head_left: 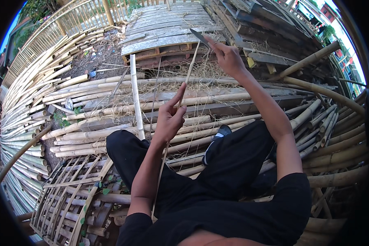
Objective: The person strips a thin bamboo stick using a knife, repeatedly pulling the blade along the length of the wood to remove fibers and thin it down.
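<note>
My left hand point(170, 122) is closed around a long, thin bamboo strip point(190, 67), with the index finger stretched along it. The strip's lower part runs down past my left forearm to my lap, and its far end rises away from me. My right hand point(229, 59), reaching farther forward, grips a knife whose dark blade point(198, 37) points up and to the left. At its far end the strip meets the blade, or lies just beneath it; the exact contact is too small to tell. The knife's handle is hidden in my fingers.
Bamboo poles point(217, 99) lie across the ground before me, with more stacked at left. A wooden pallet point(168, 28) stands ahead, beside piled planks point(266, 33). A pale split-bamboo slat point(136, 94) leans near my knee. At lower left is a woven bamboo lattice point(69, 192).
</note>
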Tool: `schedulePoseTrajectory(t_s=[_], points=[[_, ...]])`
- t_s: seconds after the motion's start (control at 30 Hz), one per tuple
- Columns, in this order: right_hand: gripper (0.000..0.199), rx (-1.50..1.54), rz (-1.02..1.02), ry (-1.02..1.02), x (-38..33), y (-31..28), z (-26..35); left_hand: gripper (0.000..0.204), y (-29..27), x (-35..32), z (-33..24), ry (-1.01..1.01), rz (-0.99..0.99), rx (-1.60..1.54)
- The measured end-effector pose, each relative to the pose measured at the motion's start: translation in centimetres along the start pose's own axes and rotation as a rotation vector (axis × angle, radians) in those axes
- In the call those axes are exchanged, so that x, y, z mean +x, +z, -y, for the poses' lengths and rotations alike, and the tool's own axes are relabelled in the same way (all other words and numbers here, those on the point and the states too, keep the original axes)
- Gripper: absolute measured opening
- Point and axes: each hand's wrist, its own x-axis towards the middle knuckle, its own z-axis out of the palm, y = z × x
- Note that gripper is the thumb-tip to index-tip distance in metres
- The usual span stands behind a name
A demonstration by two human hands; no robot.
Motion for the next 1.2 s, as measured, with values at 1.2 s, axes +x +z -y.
schedulePoseTrajectory(t_s=[1.2], points=[[0.038, 0.049, 0.014, 0.060, 0.5, 0.3, -1.2, 0.063, -0.3, 0.2, 0.7, -0.042, 0.012, -0.089]])
